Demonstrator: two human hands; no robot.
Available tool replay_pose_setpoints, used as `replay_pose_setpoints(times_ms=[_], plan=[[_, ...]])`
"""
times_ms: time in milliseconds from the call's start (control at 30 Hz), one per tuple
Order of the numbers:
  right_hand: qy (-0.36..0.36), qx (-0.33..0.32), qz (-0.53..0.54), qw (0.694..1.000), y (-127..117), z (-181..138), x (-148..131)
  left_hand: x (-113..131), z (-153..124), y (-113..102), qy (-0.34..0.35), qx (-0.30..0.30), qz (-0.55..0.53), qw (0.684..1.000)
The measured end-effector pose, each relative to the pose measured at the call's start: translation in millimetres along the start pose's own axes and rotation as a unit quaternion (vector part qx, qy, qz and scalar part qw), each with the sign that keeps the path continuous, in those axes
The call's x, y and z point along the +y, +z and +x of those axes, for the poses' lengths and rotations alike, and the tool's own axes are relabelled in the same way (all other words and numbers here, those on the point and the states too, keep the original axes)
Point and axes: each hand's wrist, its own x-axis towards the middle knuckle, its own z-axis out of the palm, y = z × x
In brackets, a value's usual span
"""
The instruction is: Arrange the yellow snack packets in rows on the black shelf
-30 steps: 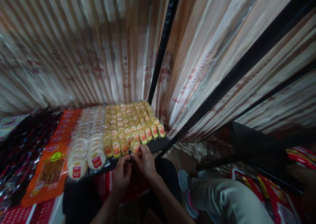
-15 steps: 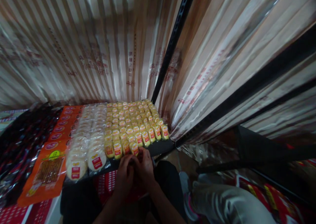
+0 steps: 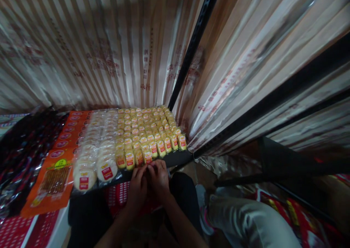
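Note:
My left hand (image 3: 137, 190) and my right hand (image 3: 158, 178) are pressed together at the front edge of a dark shelf (image 3: 175, 160). Their fingers curl inward and touch, just below the front row of small yellow packets with red labels (image 3: 149, 135). What lies between the fingers is hidden. Left of the yellow packets stand two rows of round white packets with red labels (image 3: 94, 157).
Orange snack packs (image 3: 56, 178) and dark red-black packs (image 3: 22, 149) fill the shelf's left part. Striped foil-like packaging (image 3: 109, 47) rises behind, split by a black upright post (image 3: 191, 47). My knee in light trousers (image 3: 246, 219) and a shoe (image 3: 203, 204) are lower right.
My hands have drawn closer together and moved slightly back from the front yellow packet. The view has shifted a little.

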Motion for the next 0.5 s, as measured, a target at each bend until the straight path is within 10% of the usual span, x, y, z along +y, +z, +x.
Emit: replay_pose_setpoints(times_ms=[167, 267, 500], plan=[[-0.010, 0.007, -0.038, 0.999, -13, -24, 22, -11, -20, -3, 0.014, -0.032, 0.008, 0.999], [-0.001, -0.106, -0.134, 0.985, -20, -35, 42, -32, -37, 4, -0.032, -0.096, 0.014, 0.995], [0.007, -0.408, -0.352, 0.842, -4, -31, 52, -77, -38, 42, -0.201, -0.169, -0.081, 0.962]])
